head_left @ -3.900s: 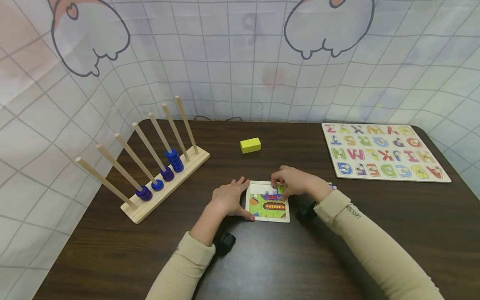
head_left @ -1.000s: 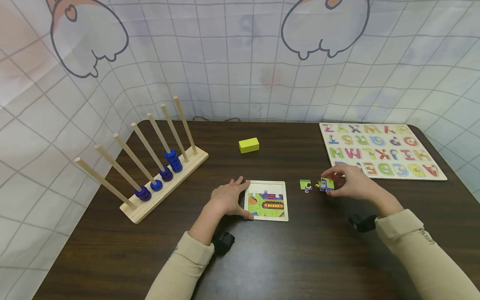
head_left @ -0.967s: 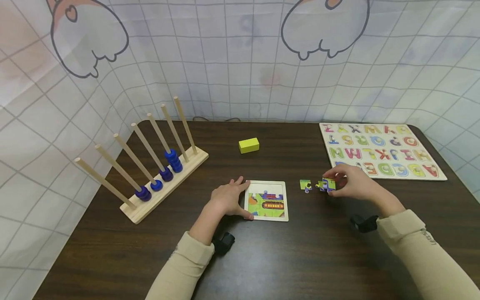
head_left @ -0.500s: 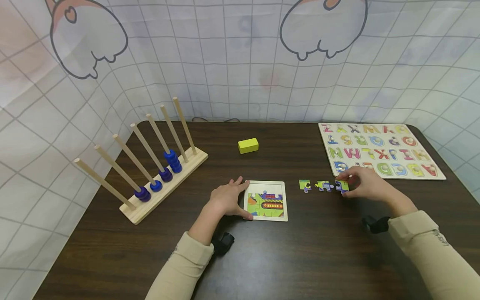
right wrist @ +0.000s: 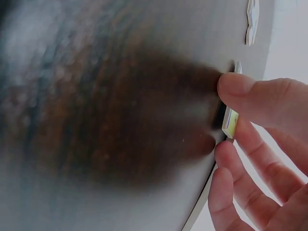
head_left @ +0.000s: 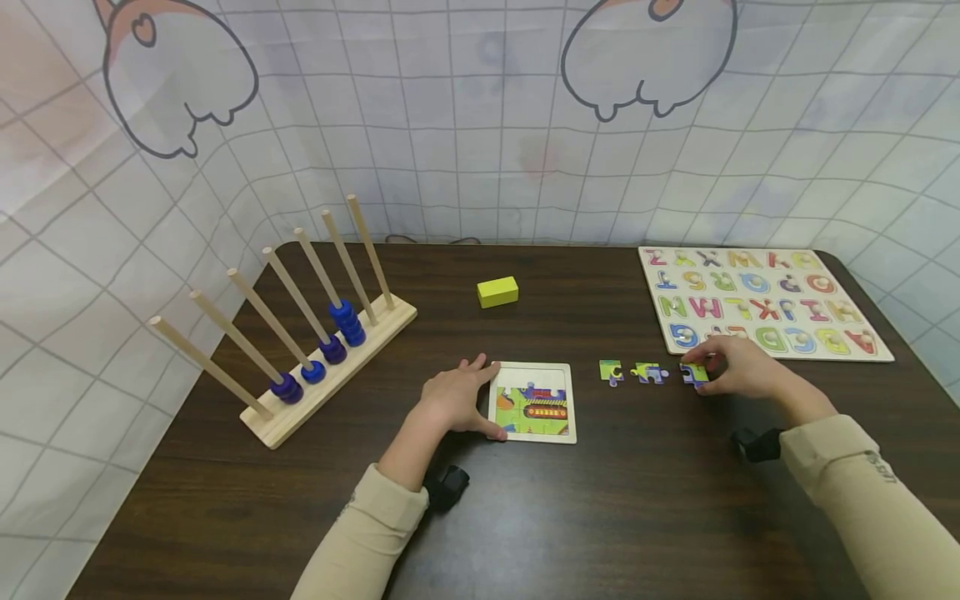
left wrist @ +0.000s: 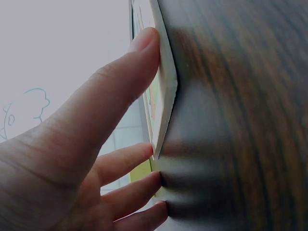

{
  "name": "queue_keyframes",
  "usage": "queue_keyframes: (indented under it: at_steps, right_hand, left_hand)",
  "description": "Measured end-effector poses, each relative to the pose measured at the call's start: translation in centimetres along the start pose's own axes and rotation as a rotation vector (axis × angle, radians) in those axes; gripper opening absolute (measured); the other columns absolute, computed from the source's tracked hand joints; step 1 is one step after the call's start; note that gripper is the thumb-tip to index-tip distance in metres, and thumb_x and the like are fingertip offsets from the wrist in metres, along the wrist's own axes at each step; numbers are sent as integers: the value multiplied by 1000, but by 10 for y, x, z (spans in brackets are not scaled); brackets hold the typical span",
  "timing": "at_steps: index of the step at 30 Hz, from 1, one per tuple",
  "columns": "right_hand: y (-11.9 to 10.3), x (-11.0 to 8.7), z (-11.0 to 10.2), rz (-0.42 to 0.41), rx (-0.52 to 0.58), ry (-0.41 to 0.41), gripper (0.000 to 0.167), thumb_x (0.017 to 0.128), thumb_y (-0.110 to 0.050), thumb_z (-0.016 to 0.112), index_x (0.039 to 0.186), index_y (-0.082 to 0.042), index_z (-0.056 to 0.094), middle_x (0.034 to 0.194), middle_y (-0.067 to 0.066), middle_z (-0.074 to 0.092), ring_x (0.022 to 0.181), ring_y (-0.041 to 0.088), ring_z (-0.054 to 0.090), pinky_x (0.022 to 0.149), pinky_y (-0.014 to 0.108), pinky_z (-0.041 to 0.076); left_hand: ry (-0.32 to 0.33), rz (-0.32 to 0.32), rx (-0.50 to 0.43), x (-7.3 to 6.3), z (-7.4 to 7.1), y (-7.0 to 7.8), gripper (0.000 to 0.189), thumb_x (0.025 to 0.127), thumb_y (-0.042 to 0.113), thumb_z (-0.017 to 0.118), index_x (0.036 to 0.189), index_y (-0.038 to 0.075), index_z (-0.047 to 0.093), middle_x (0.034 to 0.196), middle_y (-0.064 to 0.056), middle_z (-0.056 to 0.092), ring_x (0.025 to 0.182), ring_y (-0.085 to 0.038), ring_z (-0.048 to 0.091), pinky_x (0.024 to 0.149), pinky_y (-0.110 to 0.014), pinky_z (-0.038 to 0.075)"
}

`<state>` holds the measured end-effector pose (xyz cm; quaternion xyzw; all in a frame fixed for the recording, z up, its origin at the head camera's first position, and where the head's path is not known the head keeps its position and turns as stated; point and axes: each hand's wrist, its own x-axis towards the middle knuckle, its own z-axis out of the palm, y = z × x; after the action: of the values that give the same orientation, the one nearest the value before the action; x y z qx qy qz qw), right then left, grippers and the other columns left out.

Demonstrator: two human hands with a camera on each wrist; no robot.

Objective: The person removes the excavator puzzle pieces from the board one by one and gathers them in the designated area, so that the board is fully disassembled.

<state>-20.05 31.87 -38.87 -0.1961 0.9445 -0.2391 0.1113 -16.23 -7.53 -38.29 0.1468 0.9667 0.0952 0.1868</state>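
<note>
My left hand [head_left: 453, 400] lies spread at the left side of a small wooden jigsaw tray [head_left: 534, 366], thumb on its near corner and index finger at its far corner. The tray holds a green digger picture in its lower part; bare white board shows along the top. In the left wrist view the thumb [left wrist: 144, 48] presses on the tray's pale rim. To the right, my right hand [head_left: 738, 367] pinches a green and purple jigsaw piece [head_left: 694, 374] between thumb and fingers, close over the table. Two more jigsaw pieces, one corner-like [head_left: 610, 372] and one middle [head_left: 649, 372], lie in line with it.
An alphabet board [head_left: 765, 304] lies at the back right, just behind my right hand. A yellow block [head_left: 497, 292] sits behind the tray. On the left stands a wooden peg rack [head_left: 341, 367] with blue rings on some pegs. Behind the table hangs a gridded cloth [head_left: 480, 125].
My right hand has left the tray's upper right, where a green piece no longer shows, and has slid one jigsaw piece rightward, away from the middle one. My left hand has stayed put.
</note>
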Motion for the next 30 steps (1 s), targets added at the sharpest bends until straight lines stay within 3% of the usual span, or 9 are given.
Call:
queue_keyframes:
  at_steps: [17,24,30]
  right_hand:
    - [-7,0,0,-1,14,18,39,67,-3,78,104,2,65,100,17,61,83,28,57,63,32,48]
    - [-18,1,5,-47,4,72,36,70,-7,77,103,2,66,94,13,64,78,24,58,59,27,47]
    - [-35,6,12,-108,71,73,37,73,-11,77,105,3,64,95,12,63,78,23,57,62,28,50]
  left_hand:
    - [5,4,-4,1,2,-1,102,60,57,77,144,23,30,150,-1,21,135,-24,24,93,-51,38]
    - [5,11,-27,2,2,-2,104,58,56,78,144,23,31,150,-2,21,135,-25,23,95,-52,35]
    - [10,16,-30,1,2,-2,104,58,55,79,144,22,31,150,-2,22,135,-25,24,95,-51,35]
